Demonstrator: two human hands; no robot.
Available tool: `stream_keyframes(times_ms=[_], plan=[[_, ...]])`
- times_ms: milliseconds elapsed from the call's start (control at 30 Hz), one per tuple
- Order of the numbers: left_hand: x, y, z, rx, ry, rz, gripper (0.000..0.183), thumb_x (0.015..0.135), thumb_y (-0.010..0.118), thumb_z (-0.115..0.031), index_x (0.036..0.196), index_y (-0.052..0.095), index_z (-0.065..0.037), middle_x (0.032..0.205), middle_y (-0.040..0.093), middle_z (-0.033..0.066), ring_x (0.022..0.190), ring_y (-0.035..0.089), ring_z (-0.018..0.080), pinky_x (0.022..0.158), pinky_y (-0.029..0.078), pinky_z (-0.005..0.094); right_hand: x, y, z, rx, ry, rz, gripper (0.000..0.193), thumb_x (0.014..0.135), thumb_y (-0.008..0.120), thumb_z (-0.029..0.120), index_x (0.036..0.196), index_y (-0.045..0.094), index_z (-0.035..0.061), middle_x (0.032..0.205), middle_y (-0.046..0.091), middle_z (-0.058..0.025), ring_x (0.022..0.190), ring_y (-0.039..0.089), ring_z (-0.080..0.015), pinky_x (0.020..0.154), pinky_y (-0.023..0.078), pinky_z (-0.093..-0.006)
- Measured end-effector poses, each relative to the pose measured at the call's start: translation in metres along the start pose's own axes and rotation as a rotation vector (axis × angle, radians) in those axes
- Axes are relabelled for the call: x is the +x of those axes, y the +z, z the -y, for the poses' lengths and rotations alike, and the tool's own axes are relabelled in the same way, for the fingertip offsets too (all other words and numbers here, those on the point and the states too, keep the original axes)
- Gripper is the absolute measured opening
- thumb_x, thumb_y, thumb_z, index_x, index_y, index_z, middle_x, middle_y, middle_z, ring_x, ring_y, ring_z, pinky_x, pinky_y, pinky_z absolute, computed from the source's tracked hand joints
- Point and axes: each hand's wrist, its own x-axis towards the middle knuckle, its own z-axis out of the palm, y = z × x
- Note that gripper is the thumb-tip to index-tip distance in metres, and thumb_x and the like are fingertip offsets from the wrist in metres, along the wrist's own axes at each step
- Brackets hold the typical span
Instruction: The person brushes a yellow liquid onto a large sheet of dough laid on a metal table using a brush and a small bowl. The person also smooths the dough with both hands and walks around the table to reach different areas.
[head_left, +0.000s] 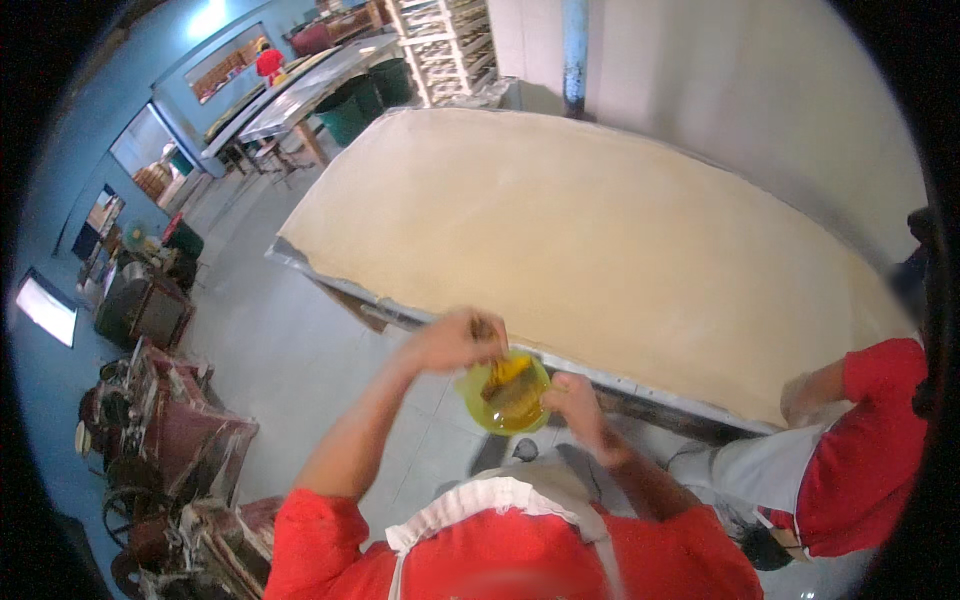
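Observation:
My right hand (575, 397) grips the rim of a yellow-green bowl (475, 398), which is held in front of me beside the near edge of the table. Some yellow liquid (507, 418), which looks like oil, lies in the bowl. Over the bowl's far left side, my left hand (465, 340) is closed on what looks like a brush (510, 370) with a yellow part, its lower end dipping into the bowl. A wide, thin sheet of pale dough (600, 230) covers most of the table beyond.
The table's metal edge (400, 312) runs just past the bowl. At right, another person (865, 440) in a red shirt leans on the table. Dark green bins (343, 118) and a white rack (440, 45) stand behind. Machinery (175, 410) lines the left.

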Motion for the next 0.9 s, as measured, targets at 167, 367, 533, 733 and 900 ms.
stream_keyframes(times_ms=[167,367,533,733,900], plan=[[0.146,-0.116,-0.024,-0.414,0.172,-0.123,0.017,0.092,0.064,-0.023,0.093,0.067,-0.006,0.066,0.064,0.0031,0.053,0.059,0.0126,0.049,0.044,0.0244,0.062,-0.025,0.004,0.203,0.052,-0.274,0.016,0.077,0.068,0.018,0.073,0.061,0.0042,0.067,0.056,0.0011,0.062,0.050,-0.0103,0.057,0.038,-0.0286],[0.310,-0.145,0.017,0.056,0.282,-0.405,0.020,0.090,0.065,-0.021,0.086,0.066,-0.001,0.070,0.068,0.0085,0.065,0.068,0.0172,0.063,0.054,0.0318,0.086,-0.032,-0.039,0.357,0.006,-0.660,0.017,0.077,0.071,0.018,0.073,0.061,0.0048,0.070,0.056,0.0015,0.068,0.053,-0.0105,0.061,0.042,-0.0297],[0.400,-0.120,0.069,0.191,0.271,0.020,0.017,0.090,0.065,-0.019,0.089,0.068,-0.003,0.072,0.069,0.0074,0.068,0.068,0.0160,0.065,0.054,0.0320,0.083,-0.014,-0.032,0.433,0.066,-1.088,0.009,0.082,0.066,0.010,0.083,0.065,0.0014,0.074,0.058,0.0015,0.072,0.056,-0.0111,0.068,0.046,-0.0278],[0.511,-0.007,0.114,-0.167,0.331,0.844,0.017,0.091,0.066,-0.021,0.096,0.070,-0.006,0.072,0.069,0.0037,0.067,0.065,0.0118,0.062,0.053,0.0304,0.089,-0.006,0.005,0.531,0.074,-1.358,0.007,0.079,0.063,0.005,0.084,0.065,0.0021,0.081,0.063,-0.0002,0.073,0.057,-0.0113,0.073,0.047,-0.0265],[0.705,-0.035,0.081,0.047,0.530,0.670,0.013,0.085,0.069,-0.019,0.089,0.069,-0.008,0.069,0.067,0.0031,0.062,0.063,0.0118,0.059,0.052,0.0318,0.139,0.001,0.015,0.523,0.160,-1.573,0.010,0.076,0.063,0.003,0.085,0.065,0.0013,0.081,0.064,-0.0015,0.074,0.059,-0.0125,0.075,0.048,-0.0282]])
